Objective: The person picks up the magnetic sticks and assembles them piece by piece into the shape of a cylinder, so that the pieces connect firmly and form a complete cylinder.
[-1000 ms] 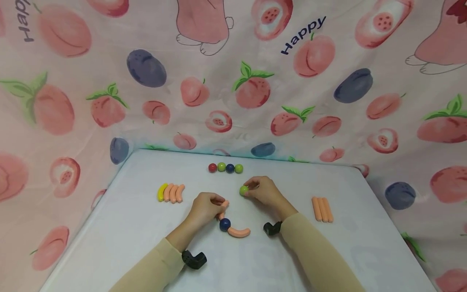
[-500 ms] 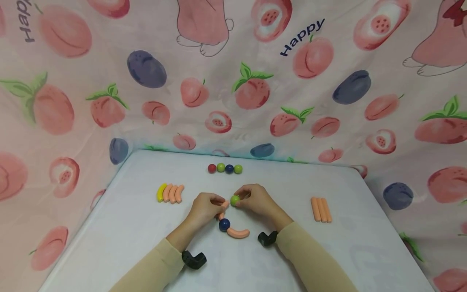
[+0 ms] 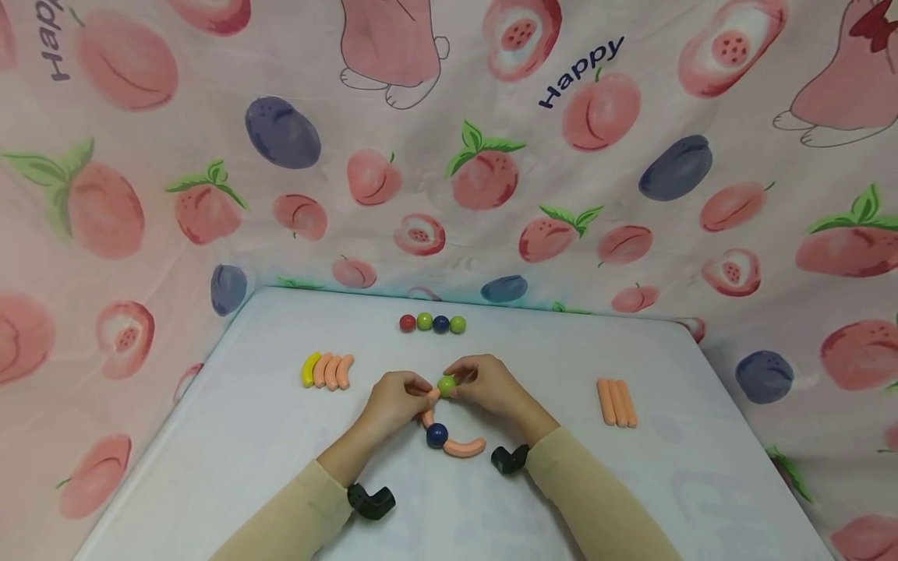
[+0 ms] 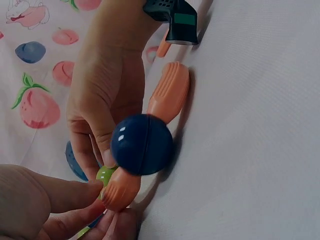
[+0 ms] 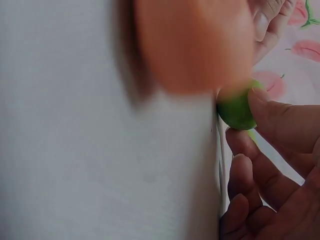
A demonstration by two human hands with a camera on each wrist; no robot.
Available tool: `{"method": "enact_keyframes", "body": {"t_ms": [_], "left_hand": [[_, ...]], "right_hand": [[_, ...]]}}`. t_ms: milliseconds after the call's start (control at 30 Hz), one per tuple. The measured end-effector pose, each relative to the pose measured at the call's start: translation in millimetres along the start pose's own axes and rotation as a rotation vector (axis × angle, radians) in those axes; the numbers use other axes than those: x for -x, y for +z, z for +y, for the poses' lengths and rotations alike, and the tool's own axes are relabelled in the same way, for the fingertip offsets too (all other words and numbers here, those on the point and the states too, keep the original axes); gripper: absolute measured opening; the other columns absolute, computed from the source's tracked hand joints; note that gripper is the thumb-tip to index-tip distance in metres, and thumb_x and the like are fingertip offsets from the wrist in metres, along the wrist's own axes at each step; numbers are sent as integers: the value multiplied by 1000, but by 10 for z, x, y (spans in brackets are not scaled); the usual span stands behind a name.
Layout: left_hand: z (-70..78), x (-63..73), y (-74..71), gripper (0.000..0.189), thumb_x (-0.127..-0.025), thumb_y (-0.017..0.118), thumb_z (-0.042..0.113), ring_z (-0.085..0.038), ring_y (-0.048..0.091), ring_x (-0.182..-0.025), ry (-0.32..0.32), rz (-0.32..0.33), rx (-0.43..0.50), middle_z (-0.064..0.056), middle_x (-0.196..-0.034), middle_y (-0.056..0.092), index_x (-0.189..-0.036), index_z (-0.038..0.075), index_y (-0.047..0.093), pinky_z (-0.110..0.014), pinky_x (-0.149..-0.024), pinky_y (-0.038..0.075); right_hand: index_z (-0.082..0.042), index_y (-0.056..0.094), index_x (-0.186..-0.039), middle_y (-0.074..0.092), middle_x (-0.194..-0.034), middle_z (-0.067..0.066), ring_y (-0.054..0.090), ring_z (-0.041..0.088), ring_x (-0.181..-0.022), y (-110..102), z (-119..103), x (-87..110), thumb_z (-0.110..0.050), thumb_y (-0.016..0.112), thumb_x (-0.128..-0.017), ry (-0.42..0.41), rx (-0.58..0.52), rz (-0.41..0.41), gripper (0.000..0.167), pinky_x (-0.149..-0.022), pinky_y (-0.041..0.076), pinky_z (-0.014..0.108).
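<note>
My left hand (image 3: 398, 399) pinches a curved orange stick (image 4: 121, 190) between thumb and fingers. A dark blue ball (image 3: 436, 435) joins the near end of that stick to a second curved orange stick (image 3: 464, 448), which points to the right. Between thumb and fingertips my right hand (image 3: 491, 383) pinches a green ball (image 3: 446, 385), right at the far end of the stick in my left hand. In the right wrist view the green ball (image 5: 237, 111) shows at the fingertips, partly behind a blurred orange stick end (image 5: 195, 45).
A row of red, green and blue balls (image 3: 440, 324) lies at the back of the white table (image 3: 547, 499). One yellow and several orange curved sticks (image 3: 331, 372) lie at the left, and three straight orange sticks (image 3: 617, 403) at the right. A fruit-print cloth (image 3: 435, 187) hangs behind.
My right hand has brought the green ball left and nearer, up to the end of the held stick. The blue ball and second curved stick have shifted slightly right.
</note>
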State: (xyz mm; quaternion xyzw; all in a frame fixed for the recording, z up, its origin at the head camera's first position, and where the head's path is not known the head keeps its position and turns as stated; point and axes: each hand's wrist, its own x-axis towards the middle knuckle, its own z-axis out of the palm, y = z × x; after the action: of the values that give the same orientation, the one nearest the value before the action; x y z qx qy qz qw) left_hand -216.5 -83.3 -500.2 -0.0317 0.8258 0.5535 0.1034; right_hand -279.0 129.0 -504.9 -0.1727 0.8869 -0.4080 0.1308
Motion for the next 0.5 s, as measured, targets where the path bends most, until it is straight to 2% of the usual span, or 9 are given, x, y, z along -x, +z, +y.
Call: {"method": "enact_keyframes", "body": {"t_ms": [200,300,400,500], "left_hand": [[6,4,0,13,-96,80,11,-14,71,-74,-2,-2,6,-7,-88,77,-105,2,77,-25,-66,59],[9,-4,-4,13,-94,82,10,-14,70,-72,-1,6,-16,-5,-86,78,-103,4,77,-25,-64,58],[9,-20,-8,18,-91,84,9,-14,71,-73,3,11,-29,-5,-89,78,-106,3,76,-26,-65,58],[-4,-44,-10,26,-89,86,9,-14,72,-75,3,25,-33,-8,-98,78,-111,3,74,-27,-67,60]], "right_hand": [[-16,80,-119,78,-105,-1,68,14,-95,-3,-15,-12,-12,84,-92,-18,-20,-21,27,-84,57,32],[-15,79,-121,79,-108,0,68,15,-96,-10,-24,-16,-9,82,-94,-25,-44,-33,28,-81,58,31],[-13,79,-122,80,-110,2,69,16,-97,-16,-29,-18,-6,79,-94,-25,-58,-45,28,-78,57,31],[-14,78,-123,81,-113,2,69,16,-100,-15,-41,-13,-3,75,-95,-20,-61,-65,30,-81,57,31]]}}
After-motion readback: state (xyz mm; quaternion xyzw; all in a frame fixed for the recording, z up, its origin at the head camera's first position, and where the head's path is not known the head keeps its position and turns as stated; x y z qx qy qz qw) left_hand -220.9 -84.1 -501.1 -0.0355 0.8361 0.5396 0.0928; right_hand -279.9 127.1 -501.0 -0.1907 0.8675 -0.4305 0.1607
